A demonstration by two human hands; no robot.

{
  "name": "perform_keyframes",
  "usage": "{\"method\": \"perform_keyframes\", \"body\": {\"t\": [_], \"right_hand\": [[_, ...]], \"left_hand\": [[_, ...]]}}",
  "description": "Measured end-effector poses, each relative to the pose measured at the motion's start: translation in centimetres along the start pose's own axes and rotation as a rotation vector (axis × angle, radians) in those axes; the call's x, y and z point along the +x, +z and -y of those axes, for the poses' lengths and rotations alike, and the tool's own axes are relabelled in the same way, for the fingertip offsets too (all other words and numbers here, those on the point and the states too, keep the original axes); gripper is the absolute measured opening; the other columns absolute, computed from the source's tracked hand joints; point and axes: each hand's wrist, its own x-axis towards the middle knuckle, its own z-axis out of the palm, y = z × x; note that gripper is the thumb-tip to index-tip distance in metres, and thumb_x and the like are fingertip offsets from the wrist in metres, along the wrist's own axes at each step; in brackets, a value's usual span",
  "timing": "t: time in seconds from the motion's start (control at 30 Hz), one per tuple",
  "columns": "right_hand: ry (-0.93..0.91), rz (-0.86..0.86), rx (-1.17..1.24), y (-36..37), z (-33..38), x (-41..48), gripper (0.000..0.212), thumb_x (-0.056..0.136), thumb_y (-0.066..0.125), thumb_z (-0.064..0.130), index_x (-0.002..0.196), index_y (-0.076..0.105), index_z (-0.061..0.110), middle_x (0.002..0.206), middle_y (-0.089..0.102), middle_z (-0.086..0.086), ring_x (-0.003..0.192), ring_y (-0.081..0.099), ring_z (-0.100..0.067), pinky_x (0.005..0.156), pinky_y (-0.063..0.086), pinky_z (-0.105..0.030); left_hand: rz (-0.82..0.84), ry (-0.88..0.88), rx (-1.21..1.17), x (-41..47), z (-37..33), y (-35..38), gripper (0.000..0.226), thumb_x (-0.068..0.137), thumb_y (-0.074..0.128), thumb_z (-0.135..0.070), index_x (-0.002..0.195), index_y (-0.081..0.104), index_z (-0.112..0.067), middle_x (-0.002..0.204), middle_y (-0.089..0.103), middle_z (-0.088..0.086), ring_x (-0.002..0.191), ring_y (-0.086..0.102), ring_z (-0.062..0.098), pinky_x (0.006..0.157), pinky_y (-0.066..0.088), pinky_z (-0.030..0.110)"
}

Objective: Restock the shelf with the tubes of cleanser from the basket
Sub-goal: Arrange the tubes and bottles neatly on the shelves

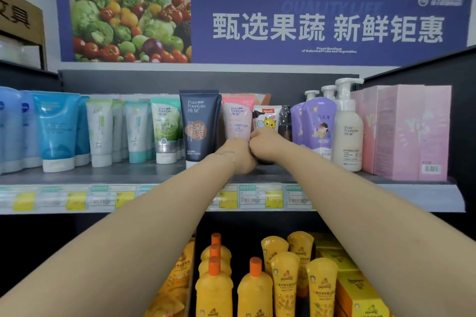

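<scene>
Both hands meet, touching, on the shelf (103, 175) at the foot of the pink tube (237, 118), which stands upright between the navy tube (199, 121) and the small cartoon tube (266, 117). The left hand (242, 156) shows only its back, its fingers hidden, and the right hand (264, 140) is curled just below the cartoon tube; whether either grips a tube, I cannot tell.

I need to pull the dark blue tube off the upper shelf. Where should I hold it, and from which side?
Probably the upper body of the dark blue tube, from the front. It stands upright on its cap and rises above the green tube and pink tube flanking it, so the top is freest.
</scene>
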Motion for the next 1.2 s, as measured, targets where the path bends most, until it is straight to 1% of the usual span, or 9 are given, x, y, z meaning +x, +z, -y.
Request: {"method": "perform_keyframes", "body": {"t": [0.07, 0.13, 0.27, 0.33, 0.6, 0.77, 0.87, 1.07, 1.2], "right_hand": [[0.016, -0.003, 0.052, 0.5, 0.0, 0.6, 0.018, 0.087, 0.042, 0.000, 0.095, 0.058, 0.000, 0.086, 0.055, -0.015, 0.078, 0.052, -0.027, 0.073, 0.048, -0.036], [0.039, 0.004, 0.115, 0.9, 0.0, 1.0, 0.017, 0.087, 0.039, -0.001, 0.090, 0.056, 0.002, 0.084, 0.054, -0.016, 0.076, 0.052, -0.028, 0.069, 0.049, -0.038], [0.092, 0.034, 0.192, 1.3, 0.0, 1.8, 0.031, 0.088, 0.038, -0.001, 0.110, 0.059, -0.006, 0.107, 0.061, -0.026, 0.094, 0.061, -0.038, 0.089, 0.054, -0.053], [0.092, 0.035, 0.171, 1.4, 0.0, 2.0, 0.032, 0.089, 0.039, 0.000, 0.115, 0.059, -0.004, 0.113, 0.062, -0.027, 0.103, 0.062, -0.041, 0.092, 0.051, -0.057], [0.114, 0.042, 0.133, 1.4, -0.2, 2.3, 0.030, 0.091, 0.043, 0.004, 0.117, 0.058, 0.000, 0.114, 0.061, -0.025, 0.108, 0.060, -0.040, 0.096, 0.051, -0.053], [0.040, -0.002, 0.031, 0.8, -0.2, 1.4, 0.024, 0.089, 0.046, 0.007, 0.107, 0.061, 0.000, 0.097, 0.060, -0.016, 0.087, 0.056, -0.029, 0.076, 0.049, -0.036], [-0.063, -0.030, -0.131, -0.3, -0.2, 0.5, 0.022, 0.086, 0.052, 0.010, 0.099, 0.068, 0.000, 0.096, 0.067, -0.014, 0.089, 0.061, -0.028, 0.078, 0.052, -0.037], [-0.207, -0.077, -0.378, -2.3, -0.2, -2.2, 0.015, 0.083, 0.053, 0.011, 0.084, 0.067, 0.009, 0.086, 0.066, -0.007, 0.083, 0.062, -0.027, 0.075, 0.054, -0.038], [-0.266, -0.070, -0.496, -2.6, 0.6, -3.7, 0.014, 0.085, 0.053, 0.016, 0.073, 0.060, 0.021, 0.081, 0.063, -0.001, 0.078, 0.060, -0.025, 0.064, 0.050, -0.033]], "left_hand": [[0.012, -0.007, 0.031, 0.5, 0.2, 0.3, 0.036, 0.096, 0.044, -0.017, 0.130, 0.053, -0.008, 0.128, 0.058, 0.016, 0.115, 0.056, 0.031, 0.087, 0.044, 0.030], [0.025, -0.008, 0.043, 1.1, 0.4, 0.4, 0.037, 0.097, 0.045, -0.021, 0.130, 0.053, -0.007, 0.130, 0.057, 0.016, 0.117, 0.056, 0.031, 0.085, 0.043, 0.029], [0.026, -0.001, 0.057, 1.8, 1.0, 0.8, 0.035, 0.096, 0.048, -0.022, 0.125, 0.057, -0.006, 0.125, 0.060, 0.016, 0.111, 0.058, 0.030, 0.076, 0.040, 0.027], [0.008, -0.001, 0.047, 2.0, 1.1, 1.0, 0.034, 0.095, 0.047, -0.018, 0.124, 0.057, -0.005, 0.124, 0.060, 0.017, 0.110, 0.058, 0.031, 0.074, 0.039, 0.026], [0.012, -0.027, 0.036, 2.6, 1.4, 1.3, 0.040, 0.092, 0.048, -0.023, 0.126, 0.055, -0.004, 0.125, 0.059, 0.018, 0.106, 0.059, 0.031, 0.072, 0.040, 0.027], [-0.011, -0.003, -0.008, 1.7, 1.2, 0.8, 0.033, 0.091, 0.049, -0.020, 0.119, 0.061, -0.008, 0.116, 0.063, 0.014, 0.096, 0.059, 0.029, 0.073, 0.041, 0.027], [-0.067, 0.018, -0.048, 0.7, 0.7, 0.1, 0.026, 0.090, 0.050, -0.016, 0.112, 0.058, -0.006, 0.099, 0.058, 0.010, 0.083, 0.053, 0.025, 0.069, 0.044, 0.029], [-0.147, 0.136, 0.051, -1.7, -0.7, -2.2, 0.007, 0.085, 0.054, -0.009, 0.091, 0.055, -0.012, 0.091, 0.054, 0.008, 0.085, 0.058, 0.028, 0.072, 0.050, 0.033], [-0.199, 0.201, 0.176, -3.3, -0.3, -3.7, 0.023, 0.085, 0.055, -0.011, 0.106, 0.061, -0.008, 0.098, 0.062, 0.010, 0.083, 0.060, 0.029, 0.075, 0.054, 0.037]]}}
